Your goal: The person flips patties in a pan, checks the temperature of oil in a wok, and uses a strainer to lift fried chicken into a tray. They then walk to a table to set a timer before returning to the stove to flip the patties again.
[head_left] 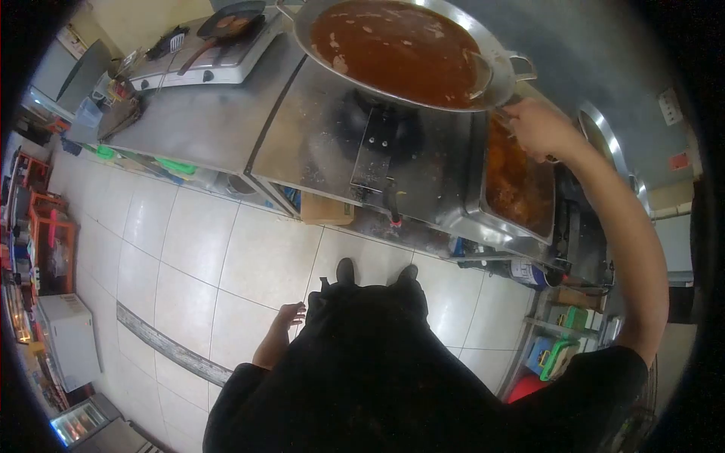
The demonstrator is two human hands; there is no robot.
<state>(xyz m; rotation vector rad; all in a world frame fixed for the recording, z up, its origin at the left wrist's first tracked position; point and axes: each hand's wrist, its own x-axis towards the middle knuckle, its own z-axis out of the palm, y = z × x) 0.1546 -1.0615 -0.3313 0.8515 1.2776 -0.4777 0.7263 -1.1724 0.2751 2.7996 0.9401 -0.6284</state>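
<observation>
My right hand (540, 130) is closed round the handle of a ladle (481, 75), whose bowl sits in reddish-brown liquid at the right side of a wide metal pan (302, 26). Below that hand, a rectangular metal tray (477, 177) holds orange-brown food in sauce. My left hand (288, 314) hangs low beside my body above the tiled floor, its fingers slightly curled and apart, with nothing in them. The pan stands over a black burner on the steel counter (302, 128).
A white stove (242, 69) at the upper left bears a black frying pan (230, 20) and a spatula (176, 43). Shelves with green containers (574, 321) stand at the right. Orange stools (53, 219) and a white chest (69, 340) are at the left.
</observation>
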